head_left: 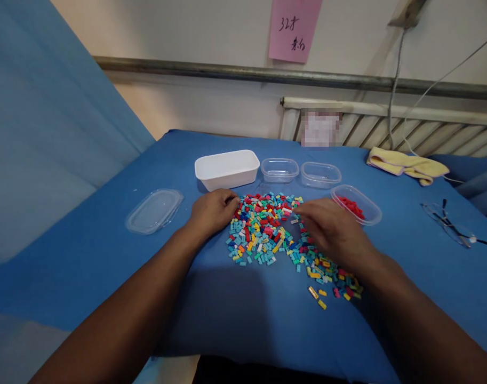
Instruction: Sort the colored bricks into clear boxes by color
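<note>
A heap of small coloured bricks [267, 226] in red, teal, yellow and white lies spread over the blue table [211, 314]. My left hand [213, 212] rests at the heap's left edge with its fingers curled in against the bricks. My right hand [333, 229] lies palm down over the right part of the heap, fingers pointing left and close together; what its fingertips touch is hidden. A clear tub holding red bricks [356, 204] stands just behind my right hand.
A white rectangular tub [227, 169] and two clear tubs, one [279, 170] beside the other [320, 175], stand behind the heap. A clear lid [154, 210] lies at the left. A yellow cloth [407, 165] and glasses [453, 224] lie at the right.
</note>
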Demonstrator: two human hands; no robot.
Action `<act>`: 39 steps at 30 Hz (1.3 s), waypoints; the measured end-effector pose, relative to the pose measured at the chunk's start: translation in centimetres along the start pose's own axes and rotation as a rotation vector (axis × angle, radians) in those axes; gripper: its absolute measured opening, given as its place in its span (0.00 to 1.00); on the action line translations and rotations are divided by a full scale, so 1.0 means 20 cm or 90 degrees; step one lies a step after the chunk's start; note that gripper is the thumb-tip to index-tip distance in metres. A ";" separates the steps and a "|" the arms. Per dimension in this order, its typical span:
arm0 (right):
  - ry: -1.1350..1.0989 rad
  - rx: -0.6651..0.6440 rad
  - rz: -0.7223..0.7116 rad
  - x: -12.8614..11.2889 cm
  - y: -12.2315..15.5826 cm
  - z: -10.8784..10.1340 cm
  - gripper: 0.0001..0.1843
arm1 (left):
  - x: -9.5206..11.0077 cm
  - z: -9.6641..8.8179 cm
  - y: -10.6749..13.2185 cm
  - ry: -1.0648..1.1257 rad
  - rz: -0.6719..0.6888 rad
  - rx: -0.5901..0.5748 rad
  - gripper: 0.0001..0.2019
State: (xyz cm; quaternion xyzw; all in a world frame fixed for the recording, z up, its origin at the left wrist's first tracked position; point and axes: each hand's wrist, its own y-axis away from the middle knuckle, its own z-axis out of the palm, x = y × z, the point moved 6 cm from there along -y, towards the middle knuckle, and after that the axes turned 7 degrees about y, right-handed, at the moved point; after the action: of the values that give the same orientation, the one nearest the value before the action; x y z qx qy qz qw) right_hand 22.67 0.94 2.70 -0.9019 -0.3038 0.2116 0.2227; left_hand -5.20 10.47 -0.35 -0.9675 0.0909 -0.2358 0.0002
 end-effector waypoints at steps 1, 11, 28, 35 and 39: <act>-0.057 -0.048 -0.043 -0.07 -0.02 0.07 0.25 | 0.00 0.00 0.00 -0.001 0.000 0.000 0.17; -0.126 -0.152 -0.029 -0.13 -0.04 0.24 0.20 | 0.01 0.00 0.01 0.009 0.015 0.011 0.17; -0.472 -0.134 0.345 0.16 0.10 0.13 0.19 | 0.01 -0.01 0.00 0.015 0.017 0.009 0.18; -0.585 -0.129 0.441 0.15 0.09 0.14 0.23 | 0.21 -0.07 0.12 0.267 0.165 0.086 0.14; -0.569 -0.093 0.384 0.05 0.07 0.13 0.18 | 0.42 0.05 0.28 0.425 0.256 -0.140 0.11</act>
State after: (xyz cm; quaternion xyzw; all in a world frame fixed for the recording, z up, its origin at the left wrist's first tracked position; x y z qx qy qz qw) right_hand 22.57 1.32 -0.37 -0.7843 -0.1107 0.6072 -0.0621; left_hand 1.62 3.53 2.39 -0.7951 0.2981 -0.5210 -0.0871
